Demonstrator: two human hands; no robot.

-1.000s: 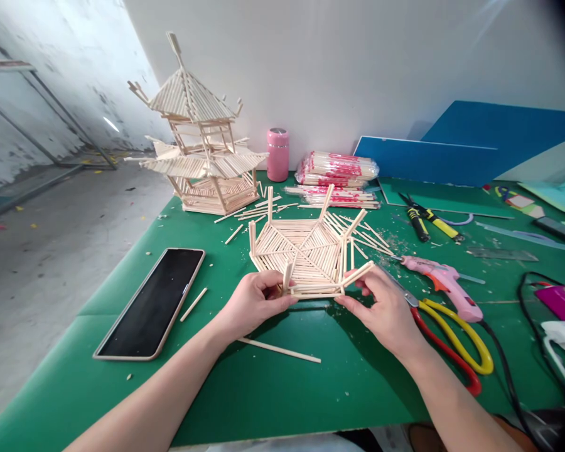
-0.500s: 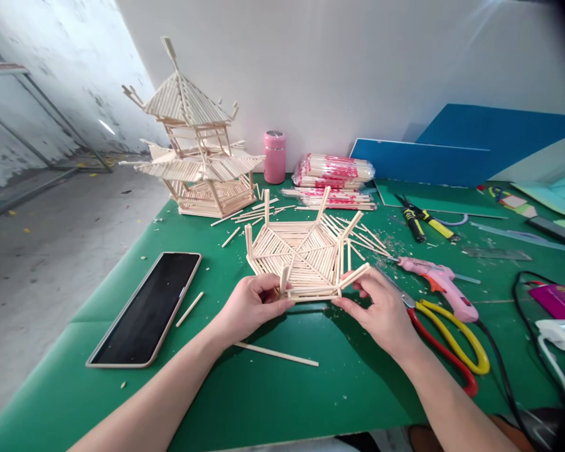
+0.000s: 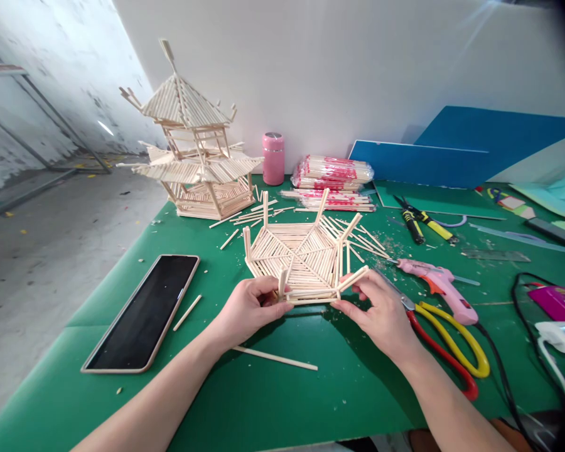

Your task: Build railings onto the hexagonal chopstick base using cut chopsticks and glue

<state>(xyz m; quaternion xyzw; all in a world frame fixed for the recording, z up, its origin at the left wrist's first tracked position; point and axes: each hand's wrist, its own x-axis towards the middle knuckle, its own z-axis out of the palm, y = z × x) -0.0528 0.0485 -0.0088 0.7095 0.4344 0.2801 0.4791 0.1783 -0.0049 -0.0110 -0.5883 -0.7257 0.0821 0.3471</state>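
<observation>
A hexagonal frame of pale wooden sticks point(image 3: 301, 251), with short posts rising at its corners, is between my hands. My left hand point(image 3: 252, 309) grips its near left corner, beside an upright post. At the near right corner, my right hand point(image 3: 374, 314) pinches the frame below a slanting post. Fingertips of both hands are partly hidden behind the sticks. One loose stick point(image 3: 277, 358) lies on the green table in front of the frame.
A stick pagoda point(image 3: 198, 150) stands at the back left, near a pink flask point(image 3: 274, 160) and bagged sticks point(image 3: 332, 172). A phone point(image 3: 144, 314) lies left. Right are red-and-yellow-handled pliers point(image 3: 456, 339), a pink glue gun point(image 3: 440, 282) and black-and-yellow pliers point(image 3: 424, 223).
The view has shifted very slightly. Both hands keep their hold on the frame, with no other clear movement.
</observation>
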